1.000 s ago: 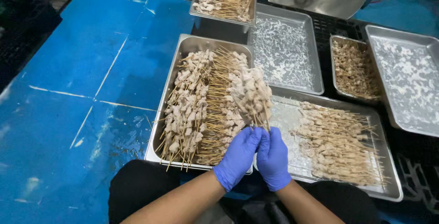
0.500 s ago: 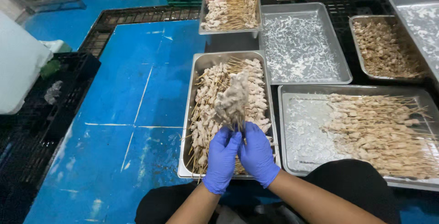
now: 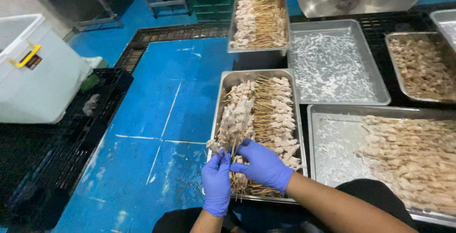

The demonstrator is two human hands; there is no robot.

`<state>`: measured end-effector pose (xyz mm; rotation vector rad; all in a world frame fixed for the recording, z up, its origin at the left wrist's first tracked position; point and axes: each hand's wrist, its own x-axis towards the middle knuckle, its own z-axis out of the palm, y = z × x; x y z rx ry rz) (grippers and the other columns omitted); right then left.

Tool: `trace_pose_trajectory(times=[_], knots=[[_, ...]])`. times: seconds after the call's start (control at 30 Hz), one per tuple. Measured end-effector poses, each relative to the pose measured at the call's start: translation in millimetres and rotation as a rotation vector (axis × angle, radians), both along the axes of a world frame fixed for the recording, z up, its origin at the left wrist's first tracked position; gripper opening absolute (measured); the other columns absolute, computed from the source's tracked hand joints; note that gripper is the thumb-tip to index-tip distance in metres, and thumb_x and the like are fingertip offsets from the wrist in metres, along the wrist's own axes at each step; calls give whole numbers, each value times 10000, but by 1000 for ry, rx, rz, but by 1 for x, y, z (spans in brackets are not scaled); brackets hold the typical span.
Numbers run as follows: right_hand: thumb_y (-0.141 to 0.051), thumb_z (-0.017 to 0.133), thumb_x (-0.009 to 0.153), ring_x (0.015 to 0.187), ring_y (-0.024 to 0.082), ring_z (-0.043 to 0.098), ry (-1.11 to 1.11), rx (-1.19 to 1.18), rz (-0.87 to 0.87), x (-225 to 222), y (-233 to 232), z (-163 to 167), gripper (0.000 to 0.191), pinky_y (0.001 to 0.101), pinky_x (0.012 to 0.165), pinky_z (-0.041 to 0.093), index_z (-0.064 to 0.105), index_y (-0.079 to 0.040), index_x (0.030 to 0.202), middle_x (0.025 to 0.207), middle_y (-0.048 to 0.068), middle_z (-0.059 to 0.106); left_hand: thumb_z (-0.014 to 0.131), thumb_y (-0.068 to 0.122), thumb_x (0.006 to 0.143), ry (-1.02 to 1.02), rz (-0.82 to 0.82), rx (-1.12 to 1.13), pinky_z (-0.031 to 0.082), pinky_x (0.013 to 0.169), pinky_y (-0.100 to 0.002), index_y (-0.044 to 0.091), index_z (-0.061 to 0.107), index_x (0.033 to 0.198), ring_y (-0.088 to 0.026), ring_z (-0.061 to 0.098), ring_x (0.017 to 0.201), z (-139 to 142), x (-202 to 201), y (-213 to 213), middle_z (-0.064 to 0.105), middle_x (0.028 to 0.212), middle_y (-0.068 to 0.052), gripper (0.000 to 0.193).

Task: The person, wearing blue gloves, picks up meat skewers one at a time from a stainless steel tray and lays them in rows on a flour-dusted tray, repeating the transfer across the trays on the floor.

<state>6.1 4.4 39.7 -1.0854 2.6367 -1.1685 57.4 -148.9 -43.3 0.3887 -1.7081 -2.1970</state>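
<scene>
**Bundle of skewers pinched low, sticks running straight away from the body**

Both blue-gloved hands closed on one bundle of raw meat skewers with pale wooden sticks [image 3: 236,133], right over the near end of the shiny steel tray [image 3: 219,101]. Left hand [image 3: 216,185] wrapped round the stick ends, right hand [image 3: 262,165] clamped just beside it, touching. Meat end pointing up-tray, away from the wrists. Blue counter [image 3: 156,119] off to the left.

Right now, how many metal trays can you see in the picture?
6. One under both hands, one behind it with skewers, one floured and bare, one front right, one right with meat, one cut off at the top right corner. More may lie outside.
</scene>
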Motion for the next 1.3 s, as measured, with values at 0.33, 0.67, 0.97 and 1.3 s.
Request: trace_pose_trajectory(times=[0.33,0.67,0.97,1.3], knots=[[-287,774,845,626,113,667,-462,-161,-234,-16,14,-12,254,279,610,550,777,-34,872,719,71,741,636,94,989,13,-116,116,547,775,-261,-72,734,1132,-111,680,849,-24,-10,13,756,979,-80,240],[-175,703,903,660,81,605,-874,-527,-239,-36,48,-27,157,261,606,529,709,-18,901,775,-6,661,609,136,990,-67,-134,220,569,763,-279,-48,723,1117,-143,724,830,-13,-18,23,788,988,-103,251],[-193,628,966,604,125,566,-1106,-724,-301,-54,87,3,177,272,554,454,643,-45,869,728,23,592,621,134,983,-66,-125,264,583,792,-294,-41,721,1127,-161,723,847,-20,-16,18,780,1028,-129,248],[-166,658,936,642,108,576,-923,-663,-352,-51,83,-18,129,263,570,454,693,-44,960,789,22,658,627,149,989,-81,-116,317,581,780,-282,-33,725,1100,-159,722,824,-34,-19,12,771,1001,-115,235]])
